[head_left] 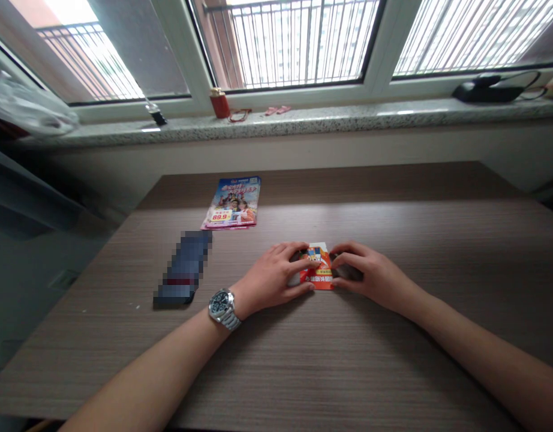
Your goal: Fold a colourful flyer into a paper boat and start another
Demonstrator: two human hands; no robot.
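Observation:
A small orange folded leaflet (322,279) lies flat on the table between my hands, with printed characters, a blue-and-yellow picture and a pale strip at its far edge. My left hand (279,273) holds its left side, one finger resting across the printed face and the thumb at the near left corner. On the opposite side, my right hand (369,270) grips the right edge with curled fingertips and thumb. A silver watch (222,307) is on my left wrist. Parts of the leaflet's sides are hidden under my fingers.
A stack of colourful flyers (234,204) lies at the back left of the brown table (330,366). Nearer sits a dark, pixelated flat object (184,270). On the stone windowsill (330,122) are a red container (219,103), pink pieces (277,110) and a black device (487,90).

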